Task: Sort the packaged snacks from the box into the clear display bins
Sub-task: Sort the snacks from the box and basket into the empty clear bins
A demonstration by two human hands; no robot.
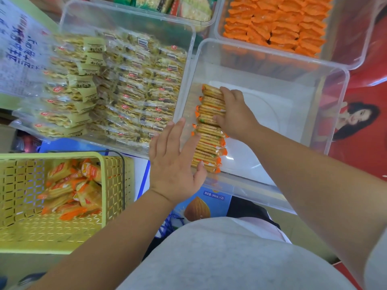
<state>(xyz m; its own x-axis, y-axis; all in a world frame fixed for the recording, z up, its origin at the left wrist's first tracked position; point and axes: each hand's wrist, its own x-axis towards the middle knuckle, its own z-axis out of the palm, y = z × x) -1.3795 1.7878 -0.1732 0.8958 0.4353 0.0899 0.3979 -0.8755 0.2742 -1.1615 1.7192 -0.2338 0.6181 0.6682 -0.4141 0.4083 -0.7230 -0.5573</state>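
Observation:
A row of orange-ended cracker packets [209, 141] stands on edge along the left wall of a nearly bare clear bin [326, 95]. My right hand [234, 114] reaches into that bin, its fingers curled over the upper packets of the row. My left hand [173, 160] lies flat with straight fingers against the bin's left wall and the lower packets, thumb touching the nearest ones. More of the same packets [71, 189] lie loose in a yellow-green plastic basket [113, 197] at the lower left.
A clear bin [125, 19] to the left is packed with yellow cracker packets [117, 88]. Behind are a bin of orange snacks [278, 24] and one of green-red packets [173, 5]. A blue carton [205, 204] sits under the bins, a red poster [362, 122] at right.

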